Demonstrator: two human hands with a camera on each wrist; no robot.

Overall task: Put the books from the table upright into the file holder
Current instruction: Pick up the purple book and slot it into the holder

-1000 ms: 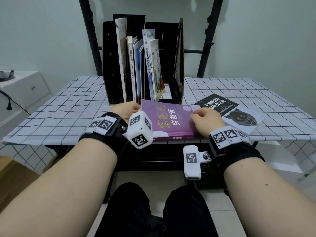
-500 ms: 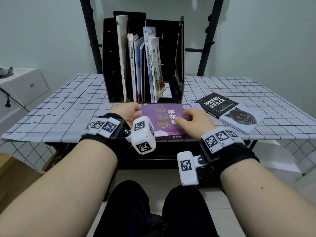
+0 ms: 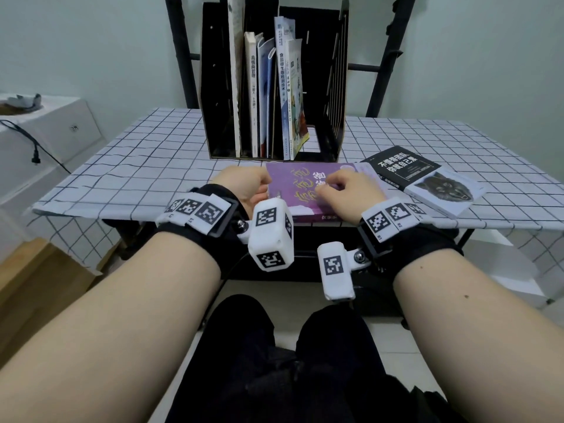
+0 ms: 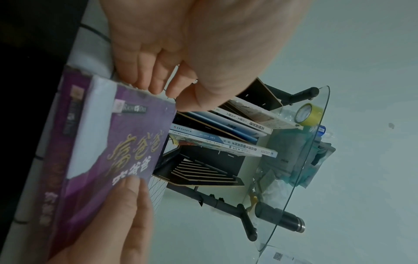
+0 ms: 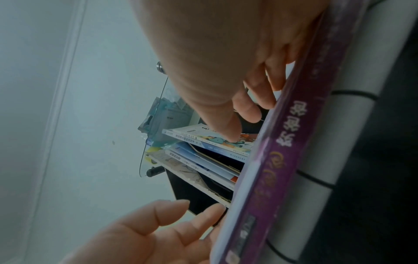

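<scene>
A purple book (image 3: pixel 293 190) lies flat at the table's front edge, just before the black file holder (image 3: pixel 338 87). My left hand (image 3: pixel 244 184) curls its fingertips (image 4: pixel 156 87) round the book's left edge, thumb close beside them. My right hand (image 3: pixel 345 190) rests bent fingertips (image 5: pixel 269 100) on the middle of the cover without gripping it. A black-and-white book (image 3: pixel 421 175) with a wolf's face lies flat to the right, untouched. Several books stand upright in the holder's left and middle slots; its right slot looks empty.
The table (image 3: pixel 137 166) carries a white cloth with a black grid. A white cabinet (image 3: pixel 61 126) with a dangling cable stands at the left. Black frame posts rise behind the holder, and the left wrist view shows a glass shelf (image 4: pixel 312 142) with a tape roll (image 4: pixel 307 114) above.
My right hand has slid left from the purple book's right edge to the middle of its cover. The left hand has stayed at the left edge.
</scene>
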